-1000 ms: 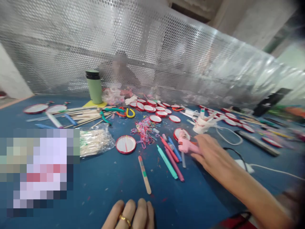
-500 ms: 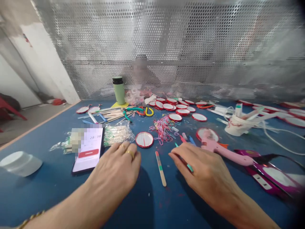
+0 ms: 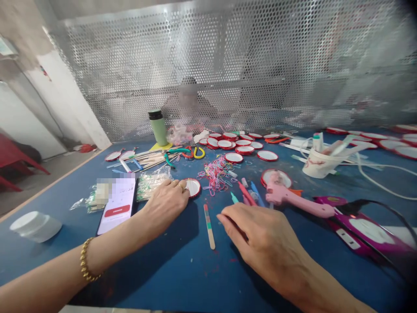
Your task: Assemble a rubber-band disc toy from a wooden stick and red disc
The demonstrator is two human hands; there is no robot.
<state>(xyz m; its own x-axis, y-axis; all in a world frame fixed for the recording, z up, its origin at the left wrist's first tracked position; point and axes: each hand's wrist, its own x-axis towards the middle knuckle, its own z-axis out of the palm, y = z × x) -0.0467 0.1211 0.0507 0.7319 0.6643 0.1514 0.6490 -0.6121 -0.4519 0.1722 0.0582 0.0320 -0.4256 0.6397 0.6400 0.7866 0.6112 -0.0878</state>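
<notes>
My left hand (image 3: 171,194) reaches forward, its bent fingers closed over the left edge of a round white disc with a red rim (image 3: 194,188); the fingertips are partly hidden. On the right, my right hand (image 3: 263,237) is curled palm down low over the table. A green marker (image 3: 234,198) pokes out beyond its index finger, and the rest of the marker is covered by the hand. Between both hands lies a wooden craft stick (image 3: 209,227) with red, grey and green bands. Red and blue markers (image 3: 245,192) lie just past my right hand.
Colourful small clips (image 3: 216,173) are heaped mid-table, with red-rimmed discs (image 3: 244,150) behind. A phone (image 3: 117,206) and a white jar (image 3: 35,226) are at left. At right are a pink glue gun (image 3: 298,201), a purple power strip (image 3: 365,232) and a cup (image 3: 321,164).
My left hand has moved forward onto the red-rimmed disc. My right hand has shifted slightly left, and the green marker's rear end is now hidden. The whole view has tilted a little.
</notes>
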